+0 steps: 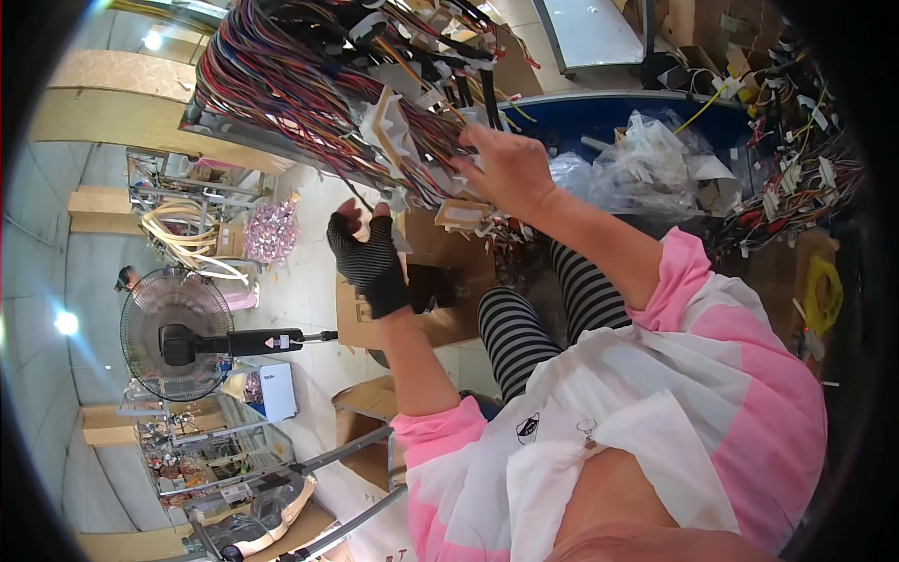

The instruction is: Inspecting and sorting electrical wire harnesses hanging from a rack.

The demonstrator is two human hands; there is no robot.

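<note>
Hundreds of coloured wires crowd the harness board [318, 75]. Your bare right hand [506, 169] grasps a strand at the board's lower edge; your gloved left hand [367, 258] hovers below it, fingers loosely curled, empty. Many white connectors [393, 131] look fitted; loose ends remain.

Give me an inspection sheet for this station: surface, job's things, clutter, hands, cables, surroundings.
Surface: tilted work board, mostly covered by wires.
Job's things: wire bundle in many colours with white connectors clipped in.
Clutter: clear plastic bags in a blue bin; cardboard box below the hands.
Hands: left hand in a black fingerless glove, under the bundle, grip unclear; right hand bare, fingers in the wires.
Cables: a second tangle of loose wires at right; cream tubing coil at left.
Surroundings: standing fan, wire shelves, concrete floor.
</note>
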